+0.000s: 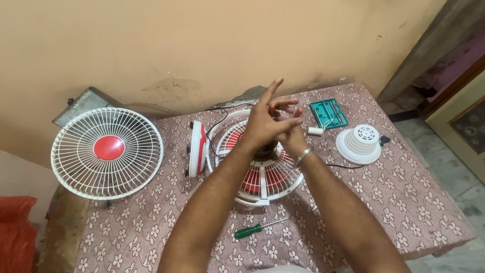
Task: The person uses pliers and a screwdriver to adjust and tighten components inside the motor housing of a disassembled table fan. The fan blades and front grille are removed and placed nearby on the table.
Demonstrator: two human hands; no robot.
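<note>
The person's left hand [265, 124] and right hand [289, 132] met above the middle of the rear fan guard [262, 174], a white wire cage lying flat on the surface [404, 202] with red blades showing through its ribs. The left hand lay over the right, its fingers spread and pointing up and to the right, holding nothing that could be seen. The right hand sat beneath it, fingers curled toward the dark hub under both palms; whether its grip was closed on that hub could not be told, since the left hand covered it. The hub lay directly below both hands, slightly nearer the right one, and the guard's face was turned upward.

1 front fan guard [107, 151], round, white, with a red centre disc, leaned upright at the left edge of the surface, well apart from the hands. 1 red and white housing piece [197, 147] stood on edge just beside the rear guard on its left. 1 green-handled screwdriver [257, 229] lay near the person, between the forearms, its long axis running left to right with the tip toward the right. To the right were 1 white vented motor cover [359, 144], 1 teal tray [328, 112] and 1 small white capacitor [315, 131]. A metal bangle [303, 155] circled the right wrist.
</note>
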